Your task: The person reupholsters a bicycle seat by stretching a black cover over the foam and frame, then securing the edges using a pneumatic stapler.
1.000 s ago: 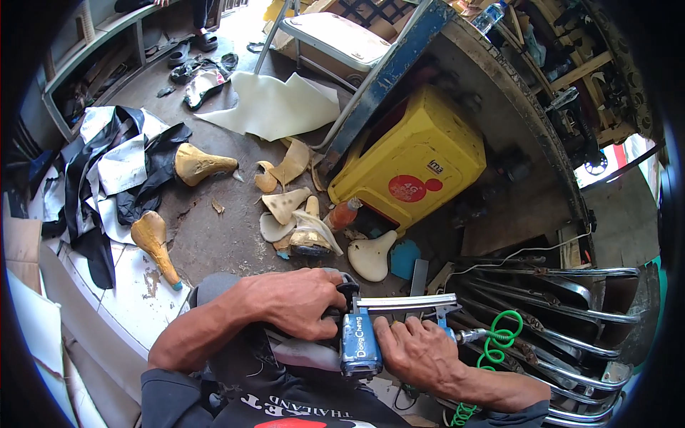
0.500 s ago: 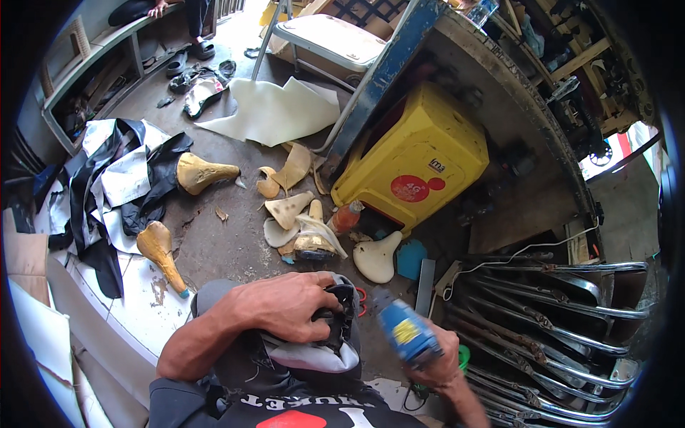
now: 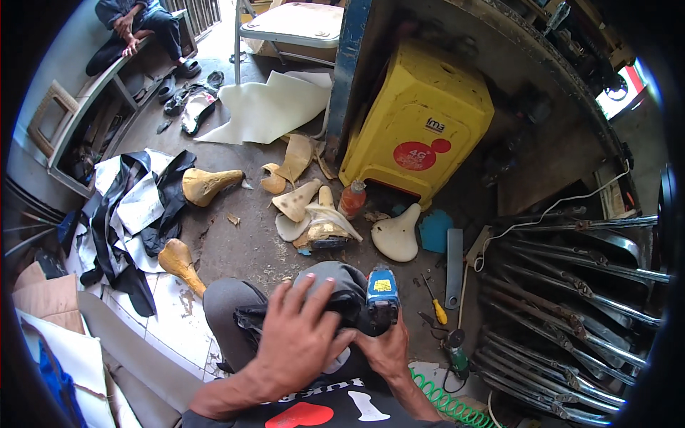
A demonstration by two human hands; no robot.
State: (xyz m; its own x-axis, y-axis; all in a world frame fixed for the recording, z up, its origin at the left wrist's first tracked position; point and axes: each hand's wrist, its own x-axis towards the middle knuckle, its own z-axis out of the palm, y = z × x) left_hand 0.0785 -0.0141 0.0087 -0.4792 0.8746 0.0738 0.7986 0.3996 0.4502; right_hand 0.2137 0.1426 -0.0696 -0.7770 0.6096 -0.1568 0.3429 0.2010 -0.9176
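Note:
A blue staple gun (image 3: 383, 291) with a yellow label is in my right hand (image 3: 389, 351), its nose pointing away from me. Beside it on my lap lies a dark piece with black sheet material (image 3: 341, 308), which looks like a seat being covered; its full shape is hidden. My left hand (image 3: 294, 335) is spread over this piece, fingers stretched and thumb towards my right hand. Whether its palm touches the material I cannot tell. On the floor ahead are a pale saddle (image 3: 397, 235), foam saddle pieces (image 3: 297, 200) and an orange bottle (image 3: 352, 199).
Yellowish saddle forms (image 3: 209, 187) lie left, by black and white sheet scraps (image 3: 139, 207). A yellow plastic stool (image 3: 428, 107) leans ahead. Right are a yellow-handled screwdriver (image 3: 437, 308), a green coiled hose (image 3: 449, 405) and stacked metal tubes (image 3: 571, 285). Another person (image 3: 135, 28) sits far left.
My left hand has gone from gripping the black piece to spread fingers above it. My right hand has brought the staple gun leftward, close to the piece. The view has shifted.

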